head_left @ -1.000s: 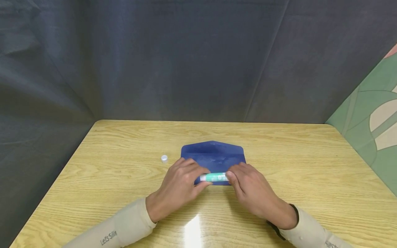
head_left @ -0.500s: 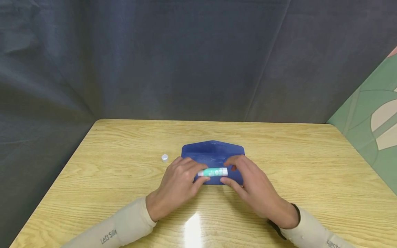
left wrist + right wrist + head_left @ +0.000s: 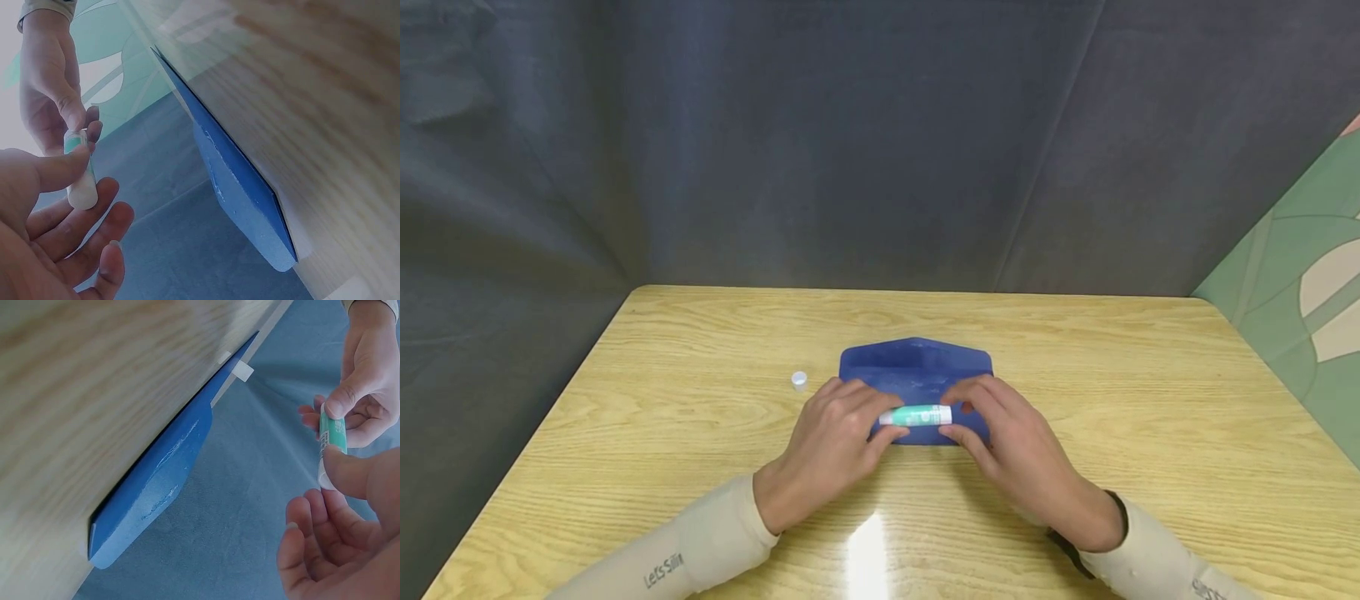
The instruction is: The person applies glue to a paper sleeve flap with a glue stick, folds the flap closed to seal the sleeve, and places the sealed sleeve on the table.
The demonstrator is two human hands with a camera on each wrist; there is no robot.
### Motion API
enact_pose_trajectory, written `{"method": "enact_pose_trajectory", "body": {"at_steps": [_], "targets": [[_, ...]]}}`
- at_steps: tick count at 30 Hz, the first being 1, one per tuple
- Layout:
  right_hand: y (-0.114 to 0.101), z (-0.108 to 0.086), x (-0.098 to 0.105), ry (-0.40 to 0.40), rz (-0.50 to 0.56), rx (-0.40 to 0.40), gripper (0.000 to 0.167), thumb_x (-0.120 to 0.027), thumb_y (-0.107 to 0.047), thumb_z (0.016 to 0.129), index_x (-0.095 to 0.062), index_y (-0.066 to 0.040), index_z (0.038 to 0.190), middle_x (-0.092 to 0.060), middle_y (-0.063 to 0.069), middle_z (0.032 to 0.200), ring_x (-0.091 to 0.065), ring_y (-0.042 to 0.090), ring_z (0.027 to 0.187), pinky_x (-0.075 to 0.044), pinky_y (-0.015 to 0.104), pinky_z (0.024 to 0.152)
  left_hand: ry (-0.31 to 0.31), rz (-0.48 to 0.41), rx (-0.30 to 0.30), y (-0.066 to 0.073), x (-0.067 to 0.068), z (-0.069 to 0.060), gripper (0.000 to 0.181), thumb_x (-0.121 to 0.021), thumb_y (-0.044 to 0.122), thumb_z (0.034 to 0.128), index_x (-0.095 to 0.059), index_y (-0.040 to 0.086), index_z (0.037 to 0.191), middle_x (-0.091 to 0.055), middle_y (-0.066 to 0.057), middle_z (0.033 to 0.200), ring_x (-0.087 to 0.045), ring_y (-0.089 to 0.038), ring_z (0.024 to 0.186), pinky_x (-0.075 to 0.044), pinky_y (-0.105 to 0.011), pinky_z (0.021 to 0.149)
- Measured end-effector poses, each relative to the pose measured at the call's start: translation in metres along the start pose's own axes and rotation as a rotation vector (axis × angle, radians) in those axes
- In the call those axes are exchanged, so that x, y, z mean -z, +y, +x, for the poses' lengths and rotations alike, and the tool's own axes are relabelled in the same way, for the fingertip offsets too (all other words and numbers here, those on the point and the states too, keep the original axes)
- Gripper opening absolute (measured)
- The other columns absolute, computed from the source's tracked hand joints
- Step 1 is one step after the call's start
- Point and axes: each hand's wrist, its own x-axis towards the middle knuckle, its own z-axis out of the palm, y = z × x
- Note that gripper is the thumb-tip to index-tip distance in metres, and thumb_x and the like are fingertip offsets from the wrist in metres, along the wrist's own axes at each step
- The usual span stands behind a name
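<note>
**Capless glue stick, pinched at both ends above the blue envelope**

We see the green-and-white glue stick [image 3: 917, 416] lying level in the air, over the near edge of the navy envelope [image 3: 917, 354] and apart from it. Both hands have narrow grips on it: the left hand [image 3: 842, 433] pinches the slimmer white end between thumb and fingers, and the right hand [image 3: 1011, 437] pinches the white end opposite. In the wrist views the spare fingers stand loosely curled, clear of the tube.

The envelope lies flat on the bench [image 3: 715, 342], well in from its left, right and far edges, with its flap unfolded towards the far edge. A small white cap [image 3: 799, 381] sits just beyond the envelope's left edge, on the side of the bench's left edge.

We judge the stick light and its plastic barrel stiff, so fingertip pressure should be enough. Its round, smooth wall could roll or slip if we pinched off-centre; the labelled green middle looks the safest place to hold. Any bare glue would be soft and tacky, best left untouched. The envelope looks thin and bendable; we would take it by a corner, away from the pale, glue-like streaks.
</note>
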Motion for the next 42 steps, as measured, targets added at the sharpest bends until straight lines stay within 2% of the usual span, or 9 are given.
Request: {"method": "enact_pose_trajectory", "body": {"at_steps": [11, 20, 32, 37, 42], "targets": [[0.0021, -0.0016, -0.0001, -0.016, 0.009, 0.005, 0.031, -0.083, -0.020, 0.080, -0.064, -0.015, 0.105, -0.065, -0.005, 0.106, -0.058, 0.010, 0.090, -0.050, 0.028, 0.077, 0.001, 0.019, -0.013, 0.0002, 0.0010, -0.0001, 0.024, -0.087, 0.032, 0.0743, -0.076, 0.018, 0.090, -0.076, 0.007, 0.083, -0.067, -0.008, 0.074, -0.046, -0.029, 0.070], [0.0011, -0.0013, -0.0006, -0.029, -0.038, 0.023, 0.026, -0.080, -0.023, 0.082, -0.065, -0.014, 0.101, -0.066, -0.005, 0.101, -0.061, 0.012, 0.095, -0.050, 0.035, 0.086, 0.028, 0.057, -0.049, -0.0010, 0.0004, -0.0015, 0.020, -0.086, 0.036, 0.0736, -0.077, 0.022, 0.086, -0.076, 0.010, 0.078, -0.063, -0.008, 0.068, -0.045, -0.029, 0.074], [0.0014, -0.0017, -0.0028, -0.031, -0.091, 0.049, 0.018, -0.071, -0.028, 0.090, -0.065, -0.013, 0.097, -0.064, -0.007, 0.094, -0.055, 0.008, 0.085, -0.048, 0.033, 0.079, 0.030, 0.055, -0.043, -0.0002, -0.0002, -0.0016, 0.020, -0.087, 0.035, 0.0723, -0.078, 0.023, 0.086, -0.075, 0.011, 0.077, -0.062, -0.008, 0.067, -0.045, -0.030, 0.075], [0.0007, -0.0012, -0.0040, -0.034, -0.118, 0.068, 0.016, -0.062, -0.030, 0.098, -0.063, -0.014, 0.096, -0.061, -0.007, 0.091, -0.050, 0.008, 0.081, -0.046, 0.031, 0.074, 0.023, 0.047, -0.036, 0.0005, 0.0002, -0.0017, 0.020, -0.087, 0.035, 0.0736, -0.078, 0.023, 0.086, -0.075, 0.011, 0.077, -0.062, -0.008, 0.067, -0.045, -0.030, 0.074], [-0.0004, -0.0017, -0.0050, -0.043, -0.149, 0.087, 0.028, -0.046, -0.033, 0.105, -0.061, -0.013, 0.093, -0.056, -0.006, 0.087, -0.046, 0.008, 0.078, -0.045, 0.031, 0.074, 0.037, 0.059, -0.041, 0.0009, 0.0000, -0.0018, 0.020, -0.087, 0.036, 0.0729, -0.078, 0.023, 0.086, -0.075, 0.011, 0.076, -0.061, -0.007, 0.067, -0.045, -0.029, 0.074]]}}
